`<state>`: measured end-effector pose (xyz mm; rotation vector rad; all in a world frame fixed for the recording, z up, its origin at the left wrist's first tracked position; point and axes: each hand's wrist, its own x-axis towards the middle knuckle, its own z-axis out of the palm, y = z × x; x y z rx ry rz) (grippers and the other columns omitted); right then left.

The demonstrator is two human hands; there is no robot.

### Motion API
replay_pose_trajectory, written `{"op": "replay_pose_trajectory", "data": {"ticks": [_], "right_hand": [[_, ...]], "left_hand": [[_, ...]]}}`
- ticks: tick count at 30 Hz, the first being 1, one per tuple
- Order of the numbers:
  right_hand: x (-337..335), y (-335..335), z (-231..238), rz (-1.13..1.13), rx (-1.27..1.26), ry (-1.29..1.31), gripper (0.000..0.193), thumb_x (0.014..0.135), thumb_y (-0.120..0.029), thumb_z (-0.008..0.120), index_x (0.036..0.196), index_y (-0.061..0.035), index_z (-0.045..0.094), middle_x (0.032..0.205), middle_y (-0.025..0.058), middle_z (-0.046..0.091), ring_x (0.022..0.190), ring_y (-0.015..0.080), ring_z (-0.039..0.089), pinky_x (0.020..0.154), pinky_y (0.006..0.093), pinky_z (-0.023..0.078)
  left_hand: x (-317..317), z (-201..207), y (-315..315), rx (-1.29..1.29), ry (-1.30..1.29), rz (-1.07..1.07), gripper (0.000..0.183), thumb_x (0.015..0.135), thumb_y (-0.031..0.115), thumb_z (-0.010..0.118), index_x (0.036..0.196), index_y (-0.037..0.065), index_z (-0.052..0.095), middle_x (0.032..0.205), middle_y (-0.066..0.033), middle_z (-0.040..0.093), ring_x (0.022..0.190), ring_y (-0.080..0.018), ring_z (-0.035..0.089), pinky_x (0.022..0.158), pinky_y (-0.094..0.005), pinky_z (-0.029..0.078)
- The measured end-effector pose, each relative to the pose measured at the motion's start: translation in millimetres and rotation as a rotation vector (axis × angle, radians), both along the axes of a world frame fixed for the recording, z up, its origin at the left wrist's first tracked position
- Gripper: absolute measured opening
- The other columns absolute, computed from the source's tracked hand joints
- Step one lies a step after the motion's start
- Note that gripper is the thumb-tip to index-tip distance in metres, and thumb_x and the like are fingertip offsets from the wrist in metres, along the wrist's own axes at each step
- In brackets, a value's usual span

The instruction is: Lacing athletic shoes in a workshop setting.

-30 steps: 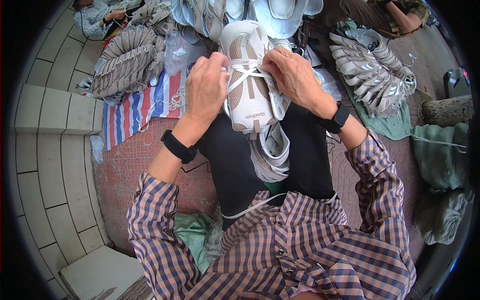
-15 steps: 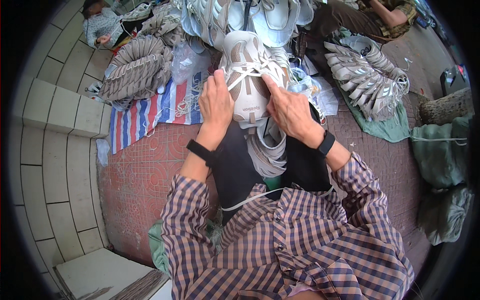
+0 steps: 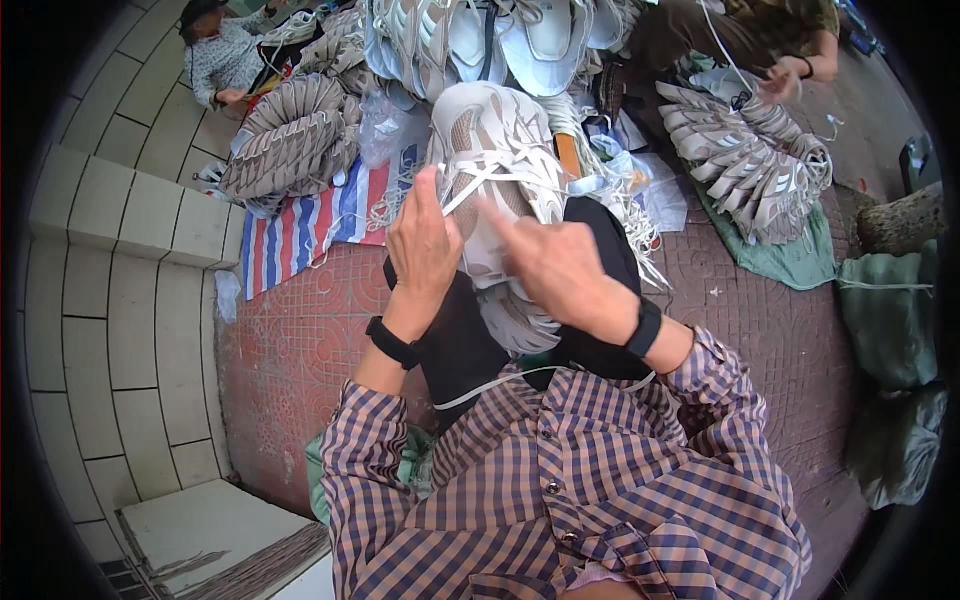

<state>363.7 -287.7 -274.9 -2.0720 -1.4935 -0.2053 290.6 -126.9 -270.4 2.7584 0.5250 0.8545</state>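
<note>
A beige and white sneaker upper lies between my knees with its toe pointing away from me. White shoelace crosses its front, and one strand runs down to the fingertips of my left hand. That hand is closed on the strand at the upper's left side. My right hand is over the upper's near part, index finger stretched toward its middle. Motion smears this hand, so its grip is unclear. More nested uppers sit beneath, close to my lap.
Bundled uppers rest on a striped sheet at left. More uppers form a curved row on green cloth at right. A large pile stands ahead. Two other people sit at the far left and far right. Green sacks line the right.
My right hand has swung left and nearer to me across the upper. A lace strand now stretches to my left hand. The co-worker at far right has a raised strand.
</note>
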Motion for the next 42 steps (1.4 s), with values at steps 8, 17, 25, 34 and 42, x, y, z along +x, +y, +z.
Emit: {"op": "replay_pose_trajectory", "data": {"ticks": [8,17,25,34,42], "right_hand": [[-14.0,65.4,-39.9,-0.064,-0.23,-0.165,0.056,0.073,-0.011,0.057,0.122,0.0117,0.038,0.055,0.01,0.059,0.047,0.026,0.059,0.044,0.0356,0.044],[16.4,12.9,-7.1,-0.25,0.148,-0.018,0.031,0.073,-0.007,0.058,0.103,-0.0046,0.049,0.09,0.0136,0.049,0.087,0.0306,0.052,0.068,0.039,0.041],[24.8,11.9,-13.1,-0.218,0.1,-0.274,0.023,0.069,-0.01,0.059,0.091,-0.0028,0.055,0.12,0.0199,0.046,0.111,0.0322,0.044,0.091,0.0449,0.033],[36.0,24.6,-19.0,-0.28,-0.163,-0.277,0.033,0.071,-0.013,0.06,0.1,0.0009,0.055,0.115,0.0299,0.048,0.11,0.0377,0.046,0.09,0.0621,0.028],[57.4,30.0,-32.2,-0.222,-0.081,-0.205,0.018,0.071,-0.017,0.059,0.081,-0.0028,0.052,0.081,0.0164,0.055,0.077,0.0317,0.056,0.06,0.0419,0.044]], "left_hand": [[3.6,-2.4,1.1,0.178,-0.007,0.028,0.039,0.072,0.003,0.055,0.111,0.006,0.054,0.083,-0.0139,0.054,0.075,-0.0332,0.057,0.063,-0.0402,0.047],[4.7,17.7,-15.8,0.216,-0.133,0.056,0.03,0.073,0.013,0.062,0.101,0.009,0.056,0.092,-0.0095,0.052,0.082,-0.0268,0.055,0.067,-0.0377,0.044],[11.0,4.3,-7.7,0.689,0.056,-0.084,0.006,0.07,0.012,0.057,0.074,0.011,0.053,0.077,-0.0026,0.046,0.076,-0.0188,0.049,0.06,-0.0308,0.039],[41.1,5.1,-1.6,1.004,0.312,-0.032,0.014,0.072,0.015,0.057,0.076,0.005,0.066,0.083,-0.0041,0.049,0.072,-0.0167,0.05,0.048,-0.0292,0.043],[52.5,18.8,20.5,1.189,0.416,-0.37,0.007,0.068,0.014,0.058,0.069,0.008,0.062,0.084,-0.0017,0.048,0.075,-0.0135,0.053,0.053,-0.0227,0.046]]}}
